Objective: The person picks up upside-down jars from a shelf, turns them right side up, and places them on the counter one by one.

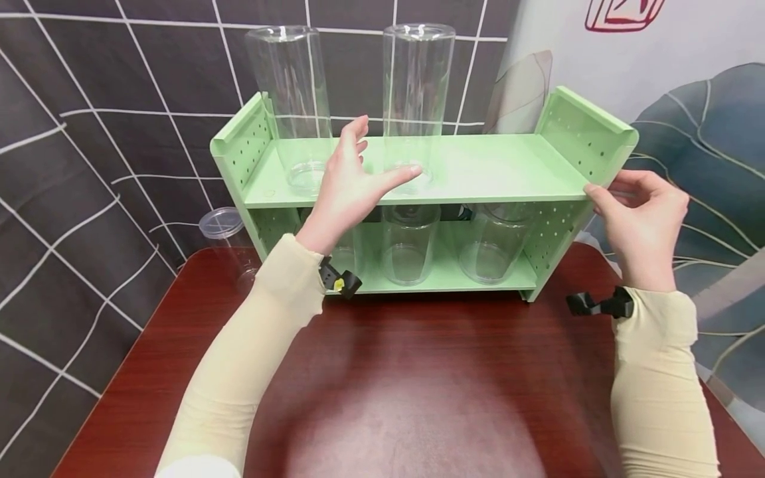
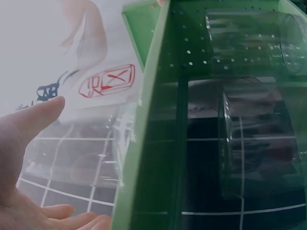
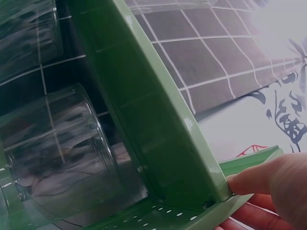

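A light green two-tier shelf (image 1: 490,166) stands on the table. Two tall clear plastic jars, the left one (image 1: 293,99) and the middle one (image 1: 418,93), stand on its upper board. My left hand (image 1: 352,172) is in front of them, thumb and fingers spread wide, with the thumb overlapping the base of the middle jar in the head view. Nothing shows in its grasp in the left wrist view. My right hand (image 1: 645,212) grips the shelf's right side panel at the upper board's front corner, the thumb (image 3: 249,181) on the board's end and the other fingers outside the panel.
Several clear jars, such as one at the right (image 1: 490,252), stand on the lower board. Another jar with a lid (image 1: 224,229) stands on the table left of the shelf. The dark red table (image 1: 418,372) reaches toward me; a dark tiled wall (image 1: 119,166) rises behind.
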`<action>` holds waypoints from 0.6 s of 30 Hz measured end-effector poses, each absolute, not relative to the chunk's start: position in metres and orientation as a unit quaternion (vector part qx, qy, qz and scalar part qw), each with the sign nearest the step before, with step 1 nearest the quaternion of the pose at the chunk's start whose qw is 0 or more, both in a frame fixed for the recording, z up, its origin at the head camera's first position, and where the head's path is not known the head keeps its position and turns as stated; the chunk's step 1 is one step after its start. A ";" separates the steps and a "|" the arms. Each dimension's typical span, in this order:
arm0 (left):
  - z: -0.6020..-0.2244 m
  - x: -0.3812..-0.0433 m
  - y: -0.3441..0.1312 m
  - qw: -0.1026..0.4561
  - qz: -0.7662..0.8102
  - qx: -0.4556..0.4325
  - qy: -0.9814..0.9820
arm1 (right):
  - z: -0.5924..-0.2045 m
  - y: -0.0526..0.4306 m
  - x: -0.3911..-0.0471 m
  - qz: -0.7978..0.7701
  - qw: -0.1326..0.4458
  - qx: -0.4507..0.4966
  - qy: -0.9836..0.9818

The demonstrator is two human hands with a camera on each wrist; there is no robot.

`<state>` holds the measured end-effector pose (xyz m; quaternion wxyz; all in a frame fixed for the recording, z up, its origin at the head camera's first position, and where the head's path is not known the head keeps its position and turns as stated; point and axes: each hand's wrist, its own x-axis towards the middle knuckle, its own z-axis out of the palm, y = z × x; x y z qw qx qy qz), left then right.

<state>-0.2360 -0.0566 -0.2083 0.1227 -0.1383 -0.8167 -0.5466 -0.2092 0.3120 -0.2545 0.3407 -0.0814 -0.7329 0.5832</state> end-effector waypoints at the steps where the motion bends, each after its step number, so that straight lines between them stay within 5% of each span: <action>1: -0.209 -0.238 -0.056 0.121 -0.545 -0.136 -0.819 | -0.255 0.312 -0.209 0.586 0.342 -0.079 -0.730; 18: -0.208 -0.257 -0.054 0.065 -0.522 -0.148 -0.838 | -0.256 0.312 -0.208 0.570 0.336 -0.089 -0.745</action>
